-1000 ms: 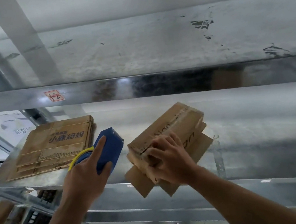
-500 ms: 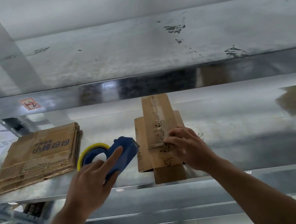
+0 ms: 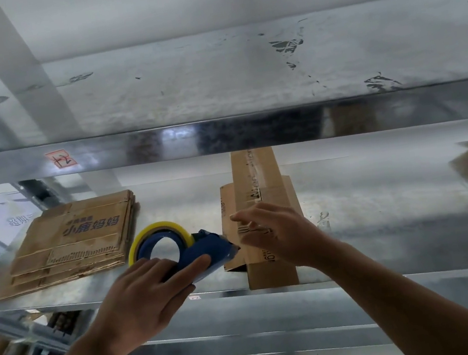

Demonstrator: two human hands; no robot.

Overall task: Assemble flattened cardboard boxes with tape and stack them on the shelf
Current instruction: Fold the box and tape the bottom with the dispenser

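Change: tape dispenser (image 3: 204, 248) has closed on box (image 3: 257, 179); right hand (image 3: 278, 231) has flattened
Shelf (image 3: 385, 214): open room to the right
Flat stack (image 3: 74, 242): well left, apart from the work
Box: near end at shelf's front edge (likely for reach)
Left hand (image 3: 144, 299): fingers clamped on tape dispenser
Right hand: fingers straight, apart, steadying box

Glossy metal shelf (image 3: 385, 214); matt cardboard box (image 3: 257, 179).

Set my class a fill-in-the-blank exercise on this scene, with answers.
The left hand grips a ____ plastic tape dispenser.
The right hand reaches over the brown cardboard box, ____ of the dispenser on the grey metal shelf.
The stack of flattened brown cardboard lies ____ of the dispenser.
Answers: blue, right, left.
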